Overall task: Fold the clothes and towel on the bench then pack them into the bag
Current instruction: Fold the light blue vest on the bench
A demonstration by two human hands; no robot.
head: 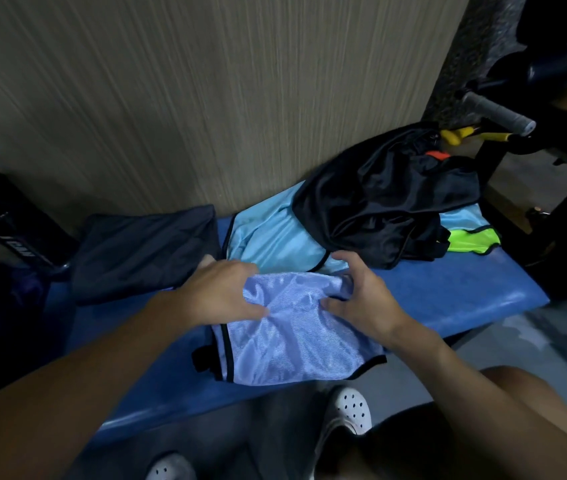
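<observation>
- We are folding a pale lilac mesh sports bib with black trim (292, 337), which lies at the centre of the frame on the near edge of the padded blue bench (465, 292).
- To do this fold well, we judge that the upper edge should be drawn down squarely over the lower part, then smoothed flat so the slippery mesh does not slide off the bench edge.
- Our left hand (221, 292) rests on the bib's upper left corner, fingers curled over the cloth and thumb pressed onto it, pinching the folded edge.
- Our right hand (361, 292) holds the upper right corner, thumb on top and fingers hooked round the bunched edge, partly spread.
- Just behind lies a light turquoise shiny garment (268, 237), touching the bib's far side.
- To the upper right sits a crumpled black fabric bag (386, 209) atop that garment, with a neon yellow-green cloth (472, 239) beside it.
- At centre left lies a folded dark navy cloth (143, 251).
</observation>
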